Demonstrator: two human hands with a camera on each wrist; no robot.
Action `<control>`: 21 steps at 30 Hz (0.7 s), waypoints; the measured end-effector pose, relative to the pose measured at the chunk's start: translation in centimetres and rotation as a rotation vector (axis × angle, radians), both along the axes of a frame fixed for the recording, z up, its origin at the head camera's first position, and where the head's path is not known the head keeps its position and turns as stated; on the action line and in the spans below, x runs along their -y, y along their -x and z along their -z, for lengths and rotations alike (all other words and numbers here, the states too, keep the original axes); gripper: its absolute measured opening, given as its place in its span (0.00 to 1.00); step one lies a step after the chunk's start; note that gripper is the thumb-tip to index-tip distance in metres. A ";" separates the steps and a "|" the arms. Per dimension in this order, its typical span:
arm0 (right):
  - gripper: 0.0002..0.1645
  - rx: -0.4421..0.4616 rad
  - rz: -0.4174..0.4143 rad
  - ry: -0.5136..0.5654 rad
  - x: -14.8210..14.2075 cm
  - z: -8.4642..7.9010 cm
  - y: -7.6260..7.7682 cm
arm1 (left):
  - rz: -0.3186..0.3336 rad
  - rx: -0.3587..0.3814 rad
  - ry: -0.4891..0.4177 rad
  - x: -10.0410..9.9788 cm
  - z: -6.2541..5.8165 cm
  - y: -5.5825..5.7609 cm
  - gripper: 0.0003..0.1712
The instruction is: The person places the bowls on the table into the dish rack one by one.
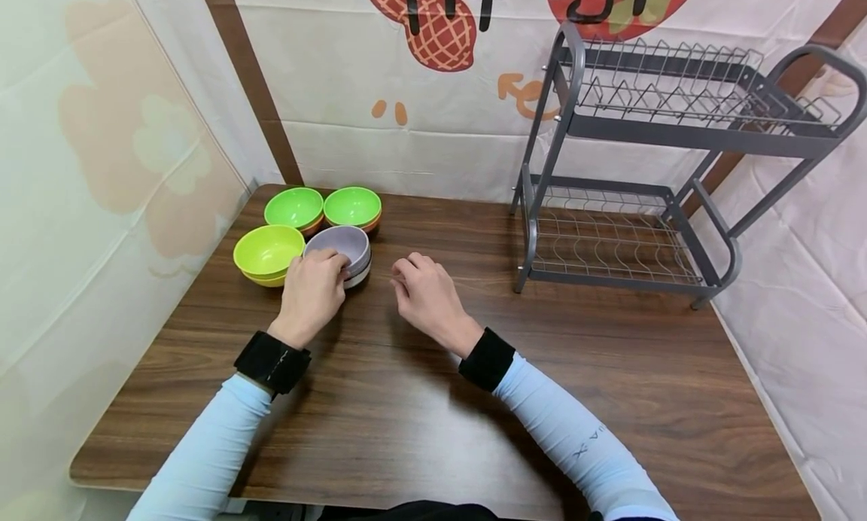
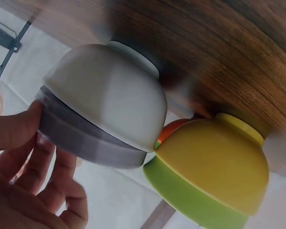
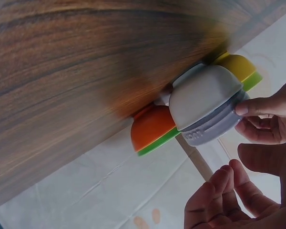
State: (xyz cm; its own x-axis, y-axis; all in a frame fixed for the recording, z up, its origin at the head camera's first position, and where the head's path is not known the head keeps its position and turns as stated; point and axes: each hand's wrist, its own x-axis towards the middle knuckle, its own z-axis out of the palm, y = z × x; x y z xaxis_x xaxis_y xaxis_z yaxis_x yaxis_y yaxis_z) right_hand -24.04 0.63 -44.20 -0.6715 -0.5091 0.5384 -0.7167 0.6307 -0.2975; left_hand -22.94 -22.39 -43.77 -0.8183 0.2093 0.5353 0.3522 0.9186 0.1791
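Note:
My left hand [image 1: 310, 291] pinches the rim of a greyish-purple bowl [image 1: 342, 244], thumb on the outside and fingers over the edge. That bowl sits nested in a white bowl [image 2: 109, 90], which stands on the table. Just right of this stack, my right hand [image 1: 430, 299] hovers above the table with loosely curled fingers and nothing in them. Left of the stack, a lime-green bowl [image 1: 269, 248] rests in a yellow bowl [image 2: 214, 162]. Behind are two green bowls, one at left [image 1: 294, 206] and one at right [image 1: 352, 205], each nested in an orange bowl [image 3: 152, 125].
A grey two-tier dish rack [image 1: 623, 272] with wire shelves stands at the table's back right. The brown wooden table [image 1: 379, 400] meets a printed cloth wall [image 1: 406, 152] at the back, with more cloth on the left and right.

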 end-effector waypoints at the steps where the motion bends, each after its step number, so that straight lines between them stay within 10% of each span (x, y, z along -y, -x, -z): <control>1: 0.05 0.004 0.001 0.000 -0.1 0.0 0.0 | 0.002 -0.016 -0.004 0.0 0.0 0.0 0.04; 11: 0.04 -0.025 0.030 0.049 -1.0 -0.8 -0.2 | 0.024 -0.104 -0.046 -0.3 0.5 0.1 0.03; 21: 0.04 -0.082 0.026 0.122 -2.0 -2.1 -0.1 | 0.102 -0.223 -0.023 -2.8 -1.8 -0.6 0.04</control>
State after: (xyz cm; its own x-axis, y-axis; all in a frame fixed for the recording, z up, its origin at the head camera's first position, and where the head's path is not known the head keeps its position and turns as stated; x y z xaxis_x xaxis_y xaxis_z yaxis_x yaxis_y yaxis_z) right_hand -23.89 2.67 -42.05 -0.6344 -0.4202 0.6488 -0.7260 0.6120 -0.3136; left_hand -22.39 -19.54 -42.00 -0.6543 0.2704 0.7062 0.4760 0.8729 0.1067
